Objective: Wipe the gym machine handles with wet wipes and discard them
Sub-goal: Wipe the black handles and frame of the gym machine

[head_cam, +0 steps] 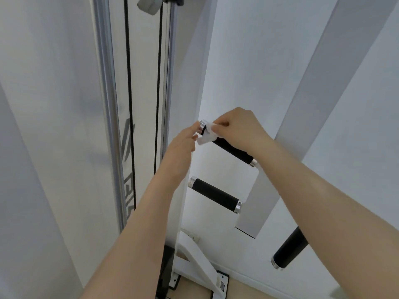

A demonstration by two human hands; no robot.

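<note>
A white wet wipe [207, 136] is draped over the outer end of the upper black handle [234, 151], next to its silver end cap [202, 125]. My right hand [238, 127] comes from above and pinches the wipe against the handle. My left hand [183, 145] reaches up from below with nearly straight fingers, its fingertips touching the cap end and the wipe's lower edge. A second black handle [214, 194] sticks out bare below. A third black grip [289, 249] hangs at the lower right.
The handles stick out from a white upright post [251, 203]. Left of them run chrome guide rails [109, 108] and black cables [129, 93] of the machine. The white base frame [194, 262] and wooden floor [241, 288] lie below, with a white wall behind.
</note>
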